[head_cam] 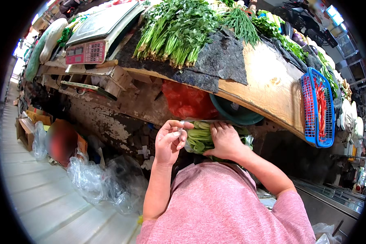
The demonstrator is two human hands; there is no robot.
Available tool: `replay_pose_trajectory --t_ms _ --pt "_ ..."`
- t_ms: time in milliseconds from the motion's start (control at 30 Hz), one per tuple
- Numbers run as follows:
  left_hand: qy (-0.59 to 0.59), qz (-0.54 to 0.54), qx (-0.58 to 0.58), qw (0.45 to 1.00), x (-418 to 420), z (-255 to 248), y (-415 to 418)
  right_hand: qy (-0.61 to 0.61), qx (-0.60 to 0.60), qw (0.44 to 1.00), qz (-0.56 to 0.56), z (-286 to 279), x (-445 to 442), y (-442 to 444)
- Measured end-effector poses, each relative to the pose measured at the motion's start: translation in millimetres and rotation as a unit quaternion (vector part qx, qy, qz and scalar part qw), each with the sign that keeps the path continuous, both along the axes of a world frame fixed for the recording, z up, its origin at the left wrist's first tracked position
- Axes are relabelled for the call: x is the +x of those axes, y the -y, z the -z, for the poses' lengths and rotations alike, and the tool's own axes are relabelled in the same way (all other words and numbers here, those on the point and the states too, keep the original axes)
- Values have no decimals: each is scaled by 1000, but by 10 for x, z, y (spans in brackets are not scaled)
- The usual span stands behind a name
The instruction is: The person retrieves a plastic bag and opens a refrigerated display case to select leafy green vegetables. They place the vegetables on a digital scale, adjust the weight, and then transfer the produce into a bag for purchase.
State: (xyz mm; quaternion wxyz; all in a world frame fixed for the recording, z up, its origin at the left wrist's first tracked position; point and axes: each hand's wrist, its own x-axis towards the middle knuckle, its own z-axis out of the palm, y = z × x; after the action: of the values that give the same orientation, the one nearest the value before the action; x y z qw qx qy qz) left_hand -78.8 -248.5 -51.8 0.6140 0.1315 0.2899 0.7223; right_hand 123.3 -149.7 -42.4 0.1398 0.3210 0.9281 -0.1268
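A clear plastic bag of leafy greens [198, 137], which look like bok choy, is held at waist height close to my body. My right hand [227, 140] spreads over the top of the greens, fingers pointing away from me, and grips the bundle. At the bag's left end, my left hand [170, 140] pinches a gathered strip of whitish plastic [180, 129] between thumb and fingers. The undersides of the greens and the bag are hidden by my right hand and body.
Ahead is a wooden counter [270, 76] with bunched leafy greens [177, 33] on dark cloth. A scale [85, 52] stands left; a blue basket [318, 106] holds red chillies at right. A red plastic bag [186, 99] and green basin [236, 109] sit below. Clear bags [91, 180] hang left.
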Motion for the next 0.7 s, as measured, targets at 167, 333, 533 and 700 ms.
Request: replay_pose_trajectory --t_ms 167,333,533,700 --pt "-3 9 1 1000 -56 38 -18 -29 -67 996 51 226 58 -48" --pt "-6 12 3 1000 -97 72 -70 -25 -63 997 26 120 48 -78" --pt "-21 47 -5 999 -2 83 -166 -70 -76 992 67 382 -6 -38" --pt "-26 49 -2 998 -52 89 -149 -78 -137 987 21 338 70 -181"
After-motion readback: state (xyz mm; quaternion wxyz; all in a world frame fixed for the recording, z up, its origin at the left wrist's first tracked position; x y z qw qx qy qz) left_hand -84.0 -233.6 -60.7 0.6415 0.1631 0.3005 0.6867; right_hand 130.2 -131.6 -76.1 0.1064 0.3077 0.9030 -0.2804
